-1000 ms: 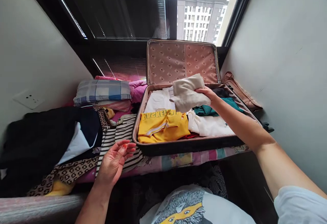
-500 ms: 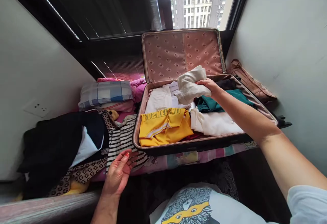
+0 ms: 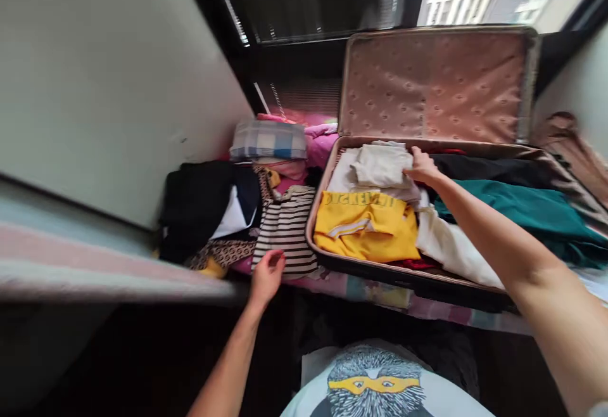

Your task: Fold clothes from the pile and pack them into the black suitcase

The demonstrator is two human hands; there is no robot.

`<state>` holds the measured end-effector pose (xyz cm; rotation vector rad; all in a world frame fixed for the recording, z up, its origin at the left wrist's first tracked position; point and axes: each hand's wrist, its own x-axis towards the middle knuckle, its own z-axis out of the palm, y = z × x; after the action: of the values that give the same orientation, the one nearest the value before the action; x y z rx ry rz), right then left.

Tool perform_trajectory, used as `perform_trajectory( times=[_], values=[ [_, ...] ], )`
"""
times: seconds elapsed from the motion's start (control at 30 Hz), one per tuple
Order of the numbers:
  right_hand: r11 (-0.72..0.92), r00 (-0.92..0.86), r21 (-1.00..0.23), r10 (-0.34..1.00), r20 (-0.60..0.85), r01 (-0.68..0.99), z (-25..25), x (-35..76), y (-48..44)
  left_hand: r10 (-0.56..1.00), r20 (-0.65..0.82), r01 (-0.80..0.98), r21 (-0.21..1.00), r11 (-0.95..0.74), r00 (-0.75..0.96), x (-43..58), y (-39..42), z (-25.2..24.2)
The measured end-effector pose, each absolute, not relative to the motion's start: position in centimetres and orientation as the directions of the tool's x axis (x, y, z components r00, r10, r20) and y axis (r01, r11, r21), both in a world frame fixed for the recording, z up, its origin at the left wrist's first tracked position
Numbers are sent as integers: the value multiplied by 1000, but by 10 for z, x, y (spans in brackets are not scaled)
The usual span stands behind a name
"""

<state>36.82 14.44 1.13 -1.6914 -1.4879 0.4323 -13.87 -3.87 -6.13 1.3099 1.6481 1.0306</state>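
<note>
A folded off-white garment lies on other white clothes at the left back of the open suitcase. My right hand is at its right edge, fingers apart and touching the cloth. Just in front is a folded yellow garment with lettering. White cloth and a dark green garment fill the suitcase's right part. My left hand hovers at the front edge of a black-and-white striped garment, its fingers loosely curled and apart, holding nothing.
Left of the striped cloth lies a black clothing pile with a white piece on it. A plaid bundle sits behind. The pink-lined lid stands up against the window side. A brown bag rests at the right wall.
My view has swung left. My right hand has lowered the off-white garment from the air onto the white clothes, and its fingers have loosened. My left hand stays near the striped garment.
</note>
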Motion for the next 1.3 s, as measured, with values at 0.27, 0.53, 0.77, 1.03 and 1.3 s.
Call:
perform_trajectory(
  times=[0.27, 0.53, 0.77, 1.03, 1.3],
  values=[
    [197, -21, -441, 928, 373, 875, 20, 304, 127, 983, -137, 879, 476, -42, 122, -81, -6, -113],
    [462, -372, -406, 884, 285, 788, 51, 210, 56, 882, -102, 814, 445, -373, 460, -134, -22, -137],
    [527, -494, -563, 839, 227, 637, 82, 148, -14, 981, 62, 586, 795, -159, 183, -150, 3, -146],
    [398, -474, -665, 877, 75, 632, 82, 124, 0, 994, -102, 68, 992, 104, -23, -206, 64, -92],
    [574, -606, -302, 796, -13, 761, 76, 49, 70, 976, -168, 48, 986, 163, 135, -214, 67, -65]
  ],
)
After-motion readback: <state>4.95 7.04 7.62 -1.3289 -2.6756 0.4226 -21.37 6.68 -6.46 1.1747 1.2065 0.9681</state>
